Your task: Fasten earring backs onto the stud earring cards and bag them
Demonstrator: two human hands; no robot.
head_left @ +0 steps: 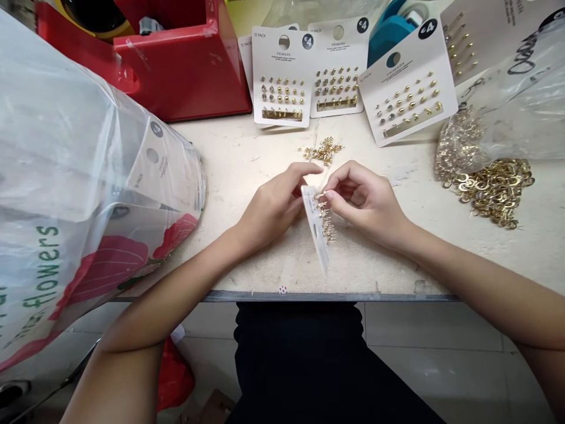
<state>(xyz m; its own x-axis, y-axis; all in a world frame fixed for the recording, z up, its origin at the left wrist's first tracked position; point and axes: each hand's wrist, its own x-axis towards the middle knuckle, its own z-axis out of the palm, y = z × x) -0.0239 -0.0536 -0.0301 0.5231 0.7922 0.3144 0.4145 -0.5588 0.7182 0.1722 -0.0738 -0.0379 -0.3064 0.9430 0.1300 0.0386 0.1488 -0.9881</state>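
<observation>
A white earring card stands on edge above the table, its back studded with gold earring posts. My left hand grips the card from the left, with the index finger stretched over its far end. On the other side, my right hand pinches thumb and index finger at the posts near the card's far end. Whatever small piece is between those fingertips is too small to make out clearly. Just beyond both hands lies a small pile of gold earring backs.
Several filled earring cards lean at the back, beside a red tape dispenser. On the right, gold hoops spill from a clear plastic bag. A large plastic bag holding cards takes up the left side. The table's front edge is near.
</observation>
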